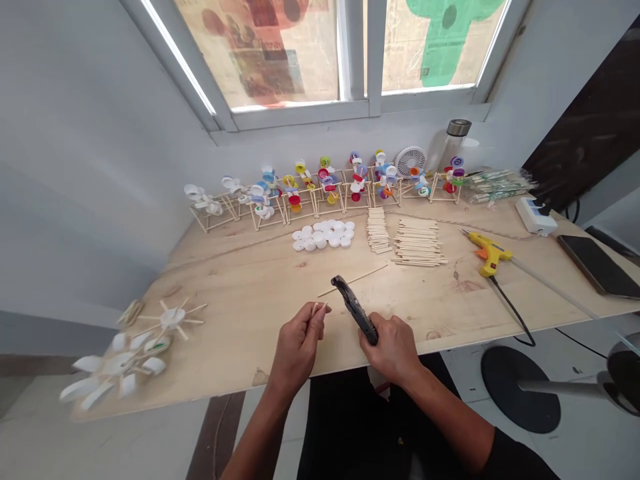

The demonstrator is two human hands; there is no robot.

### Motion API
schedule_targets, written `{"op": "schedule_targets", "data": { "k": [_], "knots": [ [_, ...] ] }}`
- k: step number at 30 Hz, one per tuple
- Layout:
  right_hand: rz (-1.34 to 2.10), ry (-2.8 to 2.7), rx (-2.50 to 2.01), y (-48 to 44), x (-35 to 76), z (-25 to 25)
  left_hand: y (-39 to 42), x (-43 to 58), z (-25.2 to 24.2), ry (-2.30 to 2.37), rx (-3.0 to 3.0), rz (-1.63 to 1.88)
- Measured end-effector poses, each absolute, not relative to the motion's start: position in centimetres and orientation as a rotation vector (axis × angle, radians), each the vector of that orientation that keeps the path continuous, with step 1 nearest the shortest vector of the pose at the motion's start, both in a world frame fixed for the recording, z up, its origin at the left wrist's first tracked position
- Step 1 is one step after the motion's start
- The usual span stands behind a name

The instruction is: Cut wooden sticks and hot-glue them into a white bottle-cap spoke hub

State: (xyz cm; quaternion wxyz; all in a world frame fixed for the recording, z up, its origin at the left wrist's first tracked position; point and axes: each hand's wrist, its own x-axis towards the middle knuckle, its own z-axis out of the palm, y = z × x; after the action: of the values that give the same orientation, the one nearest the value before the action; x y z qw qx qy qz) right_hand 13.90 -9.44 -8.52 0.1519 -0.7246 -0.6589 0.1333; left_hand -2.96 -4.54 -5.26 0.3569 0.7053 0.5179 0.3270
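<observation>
Over the front of the wooden table, my left hand (299, 340) pinches short thin wooden sticks (315, 309) between thumb and fingers, their pale ends poking out on top. My right hand (393, 347) is wrapped round a dark hand tool with a hooked tip (354, 308); its exact kind is unclear. The tool tilts up to the left, its tip close to the sticks but apart from them. Just beyond it, a single long wooden stick (370, 275) lies on the table. White bottle caps (323, 236) sit in a group further back, beside two stacks of cut sticks (417, 241).
A yellow glue gun (490, 253) lies at right with its cord, near a phone (600, 265) and a power strip (536, 216). Stick frames with coloured-cap wheels (327, 190) line the back beside a small fan (411, 161). At left lie spoked wheels (173, 318).
</observation>
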Motion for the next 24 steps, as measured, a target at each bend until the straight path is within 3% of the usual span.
{"op": "schedule_targets", "data": {
  "k": [11, 15, 24],
  "knots": [
    [0.974, -1.356, -1.654, -9.7, 15.8, -7.5, -0.2, -0.4, -7.2, 1.395, 2.304, 0.561],
    [1.009, -1.275, -1.570, -10.5, 16.5, -7.5, 2.0, 1.5, -7.6, 1.442, 2.562, 0.310],
    [1.000, -1.193, -1.596, -12.0, 17.9, -7.9, 2.8, 2.7, -8.6, 1.492, 2.590, 0.202]
  ]
}}
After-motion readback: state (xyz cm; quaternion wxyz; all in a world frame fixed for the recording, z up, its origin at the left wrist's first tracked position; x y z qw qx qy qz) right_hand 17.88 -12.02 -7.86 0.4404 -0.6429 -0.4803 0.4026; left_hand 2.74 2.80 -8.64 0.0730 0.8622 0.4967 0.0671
